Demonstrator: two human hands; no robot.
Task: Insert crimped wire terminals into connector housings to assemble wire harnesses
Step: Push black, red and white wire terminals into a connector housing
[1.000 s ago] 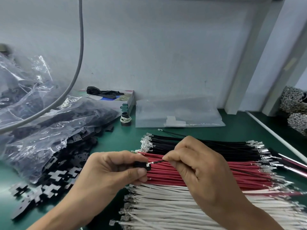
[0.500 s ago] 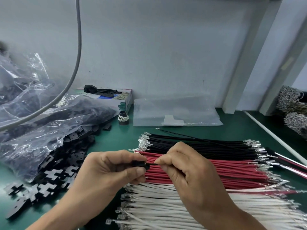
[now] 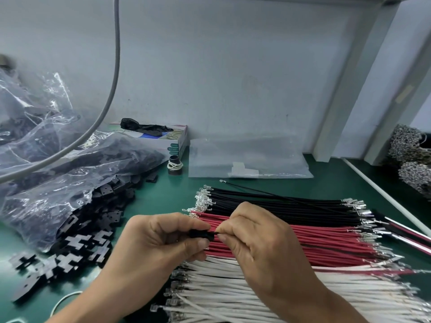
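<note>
I am pinching a small black plastic connector housing (image 3: 201, 234) between the thumb and forefinger of my left hand (image 3: 158, 241), fingers curled tight around it, just below the middle of the view. My right hand (image 3: 261, 238) is sitting at its three o'clock, thumb and forefinger nipped together on a thin black wire (image 3: 215, 233) right at the housing's open end; the terminal itself is lying hidden between my fingertips and the housing. Both hands are hovering over the row of red crimped wires (image 3: 326, 241), with the black crimped wires (image 3: 279, 206) lying at twelve o'clock from them and the white crimped wires (image 3: 233, 287) at six o'clock, all on the green bench mat (image 3: 163, 197). At nine o'clock loose black flat plastic housings (image 3: 77, 248) are spilling out of a clear crinkled plastic bag (image 3: 58, 187). At twelve o'clock, against the wall, a flat clear plastic bag (image 3: 247, 157) is lying beside a small cardboard box (image 3: 172, 143).
</note>
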